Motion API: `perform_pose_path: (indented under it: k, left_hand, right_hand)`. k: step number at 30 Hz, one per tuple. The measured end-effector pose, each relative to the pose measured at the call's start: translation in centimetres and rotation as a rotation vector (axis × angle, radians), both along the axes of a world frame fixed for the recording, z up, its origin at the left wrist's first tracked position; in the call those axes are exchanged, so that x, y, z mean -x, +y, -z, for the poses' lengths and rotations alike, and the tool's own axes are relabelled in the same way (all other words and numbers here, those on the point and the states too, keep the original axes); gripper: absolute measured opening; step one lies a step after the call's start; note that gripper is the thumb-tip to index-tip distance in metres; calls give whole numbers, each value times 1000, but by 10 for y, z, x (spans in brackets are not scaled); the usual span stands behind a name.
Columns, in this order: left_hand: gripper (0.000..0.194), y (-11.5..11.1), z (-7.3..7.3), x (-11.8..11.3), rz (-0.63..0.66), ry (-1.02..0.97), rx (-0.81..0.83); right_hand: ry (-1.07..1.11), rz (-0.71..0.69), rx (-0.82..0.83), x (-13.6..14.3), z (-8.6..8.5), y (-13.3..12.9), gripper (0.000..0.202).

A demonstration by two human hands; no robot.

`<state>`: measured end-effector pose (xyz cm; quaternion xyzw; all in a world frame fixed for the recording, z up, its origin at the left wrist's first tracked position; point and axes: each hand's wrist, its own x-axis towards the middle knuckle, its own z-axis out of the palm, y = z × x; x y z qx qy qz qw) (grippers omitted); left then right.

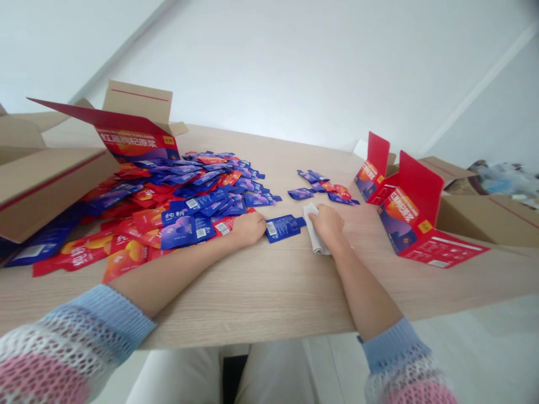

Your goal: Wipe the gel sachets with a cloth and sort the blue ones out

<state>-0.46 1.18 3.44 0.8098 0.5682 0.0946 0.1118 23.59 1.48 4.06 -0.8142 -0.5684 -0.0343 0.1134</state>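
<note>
A blue spouted pouch lies flat on the table between my hands, its spout toward the right. My left hand is closed at the pouch's left edge, pinching it. In my right hand is a folded light grey cloth, gripped from above and resting on the table beside the spout. Left of my left hand spreads a large heap of red and blue pouches, overlapping one another. Farther off, beyond my right hand, lies a small group of blue and red pouches.
An open red carton stands behind the heap, and a brown carton tips over it at left. Two open red boxes stand at right. Clear plastic bags lie beyond them. The wooden table ends near my lap.
</note>
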Motion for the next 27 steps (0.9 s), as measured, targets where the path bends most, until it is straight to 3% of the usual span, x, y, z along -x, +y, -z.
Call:
perform_pose_path:
  k: [4, 7, 15, 18, 23, 27]
  left_hand:
    - [36, 2, 0, 4, 26, -136, 45]
    - [36, 3, -1, 6, 12, -199, 121]
    - [33, 12, 0, 8, 23, -239, 156]
    - [35, 15, 0, 10, 48, -260, 182]
    - [27, 18, 1, 12, 72, -276, 196]
    - [29, 17, 0, 11, 56, -190, 191]
  right_hand:
    - [124, 7, -143, -10, -14, -7, 35]
    - [173, -72, -235, 4, -15, -14, 36]
    - [82, -357, -79, 58, 13, -22, 32]
    - [111, -456, -75, 64, 10, -27, 29]
    - [216, -779, -81, 74, 3, -33, 22]
    - [306, -903, -61, 70, 1, -32, 19]
